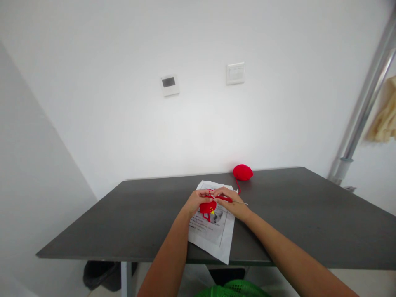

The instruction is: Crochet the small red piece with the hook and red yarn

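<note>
Between my hands is a small piece of red crochet work (207,207), with a yellow stitch marker (212,211) on it and a loop of red yarn hanging below. My left hand (197,201) pinches the work at its upper left edge. In my right hand (231,199) is a crochet hook (225,199) with a red grip; its thin metal end sticks out to the right. The fingertips of both hands meet at the top of the work, hiding the hook's tip. Beneath them lies a printed paper sheet (210,239).
A red yarn ball (243,172) rests near the back edge of the dark table (139,222), its strand running toward my hands. Behind stands a white wall with a switch (235,74) and a thermostat panel (170,85). A black bin (102,274) is below the table.
</note>
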`<state>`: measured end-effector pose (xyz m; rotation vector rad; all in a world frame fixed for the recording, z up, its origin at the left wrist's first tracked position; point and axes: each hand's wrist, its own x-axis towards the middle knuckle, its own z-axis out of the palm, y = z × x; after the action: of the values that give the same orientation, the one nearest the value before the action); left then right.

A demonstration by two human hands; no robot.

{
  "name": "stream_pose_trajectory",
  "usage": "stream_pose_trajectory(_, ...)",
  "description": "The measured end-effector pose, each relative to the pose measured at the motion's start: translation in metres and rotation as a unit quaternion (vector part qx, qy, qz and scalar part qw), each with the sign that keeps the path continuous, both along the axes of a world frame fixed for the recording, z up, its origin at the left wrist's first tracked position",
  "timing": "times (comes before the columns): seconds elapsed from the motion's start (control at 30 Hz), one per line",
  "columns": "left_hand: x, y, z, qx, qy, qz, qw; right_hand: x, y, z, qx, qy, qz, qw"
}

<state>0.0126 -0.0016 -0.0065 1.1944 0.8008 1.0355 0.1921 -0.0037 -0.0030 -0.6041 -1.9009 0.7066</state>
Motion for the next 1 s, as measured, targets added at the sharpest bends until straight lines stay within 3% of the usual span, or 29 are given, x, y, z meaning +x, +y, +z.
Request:
stream_pose_trajectory(0.53,0.0007,0.0029,0.0023,0.01,0.003,0.069,0.998,0.0037,0.0017,0.0066,-0.102,0.072,0.013,0.992)
stream_pose_trajectory(1.0,0.0003,0.0001,0.0065,-0.026,-0.052,0.051,0.997,0.0066,0.0064,0.0026,-0.139,0.1,0.031,0.985)
